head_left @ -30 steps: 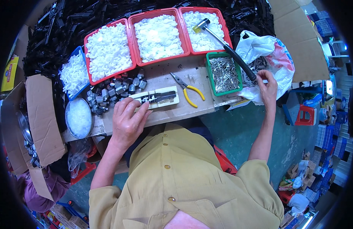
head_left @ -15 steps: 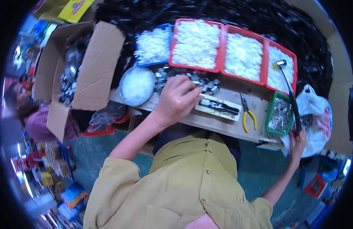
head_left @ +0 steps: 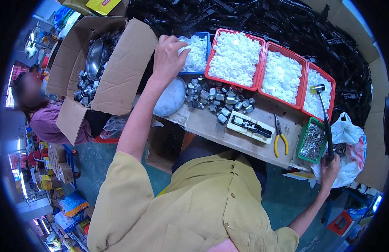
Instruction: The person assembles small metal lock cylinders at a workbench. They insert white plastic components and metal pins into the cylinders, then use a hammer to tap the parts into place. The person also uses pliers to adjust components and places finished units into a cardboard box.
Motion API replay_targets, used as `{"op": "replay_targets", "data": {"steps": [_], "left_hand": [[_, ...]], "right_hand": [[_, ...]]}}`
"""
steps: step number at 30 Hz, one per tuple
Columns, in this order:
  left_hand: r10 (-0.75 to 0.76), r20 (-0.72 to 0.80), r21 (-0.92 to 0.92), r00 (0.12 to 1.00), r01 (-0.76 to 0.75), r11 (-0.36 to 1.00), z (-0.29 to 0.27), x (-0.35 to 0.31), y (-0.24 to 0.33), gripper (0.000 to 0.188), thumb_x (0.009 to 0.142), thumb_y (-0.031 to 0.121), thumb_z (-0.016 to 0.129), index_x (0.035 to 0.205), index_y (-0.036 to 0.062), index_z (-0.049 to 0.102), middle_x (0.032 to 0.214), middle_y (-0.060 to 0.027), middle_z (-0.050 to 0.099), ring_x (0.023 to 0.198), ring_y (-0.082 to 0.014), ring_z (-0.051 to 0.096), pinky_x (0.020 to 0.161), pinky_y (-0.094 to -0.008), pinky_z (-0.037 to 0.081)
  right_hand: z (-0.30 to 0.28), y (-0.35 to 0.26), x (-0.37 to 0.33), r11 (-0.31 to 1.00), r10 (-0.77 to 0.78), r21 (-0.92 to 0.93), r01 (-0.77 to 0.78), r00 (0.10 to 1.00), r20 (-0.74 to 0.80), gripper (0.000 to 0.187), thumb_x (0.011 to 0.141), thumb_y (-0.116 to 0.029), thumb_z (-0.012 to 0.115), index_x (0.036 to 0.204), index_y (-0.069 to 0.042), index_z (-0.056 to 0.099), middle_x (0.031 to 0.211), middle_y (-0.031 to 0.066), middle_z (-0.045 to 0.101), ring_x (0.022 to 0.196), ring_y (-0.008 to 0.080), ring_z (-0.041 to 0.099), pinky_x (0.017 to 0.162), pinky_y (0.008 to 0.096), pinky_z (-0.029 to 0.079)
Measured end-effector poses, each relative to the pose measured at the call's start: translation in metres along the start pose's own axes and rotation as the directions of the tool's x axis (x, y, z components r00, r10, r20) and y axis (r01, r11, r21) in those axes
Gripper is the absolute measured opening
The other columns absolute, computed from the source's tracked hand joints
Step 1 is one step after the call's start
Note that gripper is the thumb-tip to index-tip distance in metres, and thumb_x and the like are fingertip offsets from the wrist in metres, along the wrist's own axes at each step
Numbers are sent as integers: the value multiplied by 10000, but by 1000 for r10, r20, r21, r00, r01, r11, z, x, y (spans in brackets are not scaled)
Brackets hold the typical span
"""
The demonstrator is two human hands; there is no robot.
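Cluttered workshop surroundings framed a worn wooden bench (head_left: 228, 126) heaped at its far side with black plastic parts (head_left: 253, 21). At the bench's far left stood a blue tray of white pieces (head_left: 196, 52), and the left hand (head_left: 169, 56) rested at that tray's left rim, fingers curled over some of the white pieces; whether it gripped any could not be told. Right of the blue tray ran three red trays of white parts (head_left: 282, 75). Just nearer than the blue tray lay a scatter of small metal cylinders (head_left: 219, 98) and a round clear lid (head_left: 171, 98). Further right from the tray sat a cream jig holding a black part (head_left: 250, 126), yellow-handled pliers (head_left: 280, 136) and a green tray of metal pins (head_left: 313, 143). The right hand (head_left: 331, 166), at the bench's right end, was closed around the black handle of a hammer (head_left: 324, 117), whose head lay over the last red tray. Beside that hand sat a white and red plastic bag (head_left: 350, 151). Left of the blue tray an open cardboard box (head_left: 118, 71) held a steel bowl (head_left: 97, 56) and metal parts. A yellow package (head_left: 104, 5) lay beyond the box.
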State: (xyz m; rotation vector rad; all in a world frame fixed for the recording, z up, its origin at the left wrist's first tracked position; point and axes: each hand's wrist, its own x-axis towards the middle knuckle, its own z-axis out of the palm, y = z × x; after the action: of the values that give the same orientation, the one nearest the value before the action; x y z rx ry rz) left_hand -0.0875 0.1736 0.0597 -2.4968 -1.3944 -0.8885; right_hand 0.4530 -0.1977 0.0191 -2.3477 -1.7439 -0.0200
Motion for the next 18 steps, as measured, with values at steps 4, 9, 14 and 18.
{"op": "replay_targets", "data": {"steps": [4,9,14,18], "left_hand": [[-71,65,131,995,62,989,19,21,3,242,813,247,785,919,29,791,871,-113,681,931,-261,588,828,-392,496],[-116,118,274,986,80,958,29,36,14,309,781,315,820,917,37,799,891,-101,702,937,-244,600,821,-404,505],[-180,158,231,971,141,963,30,46,10,285,783,292,814,895,31,792,895,-106,717,941,-225,618,813,-400,525],[-232,147,20,962,232,973,20,49,7,256,792,242,801,909,17,769,815,-112,710,802,-187,662,726,-347,549]], "right_hand": [[-6,10,2,969,106,236,-71,985,-137,198,876,6,646,1070,45,654,943,120,609,847,254,600,752,346,475],[-4,20,8,903,270,401,-155,930,-248,175,959,-96,646,1085,15,697,977,74,673,865,147,592,789,297,469],[-5,14,20,804,383,567,-181,886,-262,191,978,-132,653,1104,4,697,994,41,675,920,111,590,820,259,467],[4,30,23,727,400,679,-104,868,-295,193,992,-129,641,1104,21,688,1010,40,672,919,98,583,829,246,471]]}}
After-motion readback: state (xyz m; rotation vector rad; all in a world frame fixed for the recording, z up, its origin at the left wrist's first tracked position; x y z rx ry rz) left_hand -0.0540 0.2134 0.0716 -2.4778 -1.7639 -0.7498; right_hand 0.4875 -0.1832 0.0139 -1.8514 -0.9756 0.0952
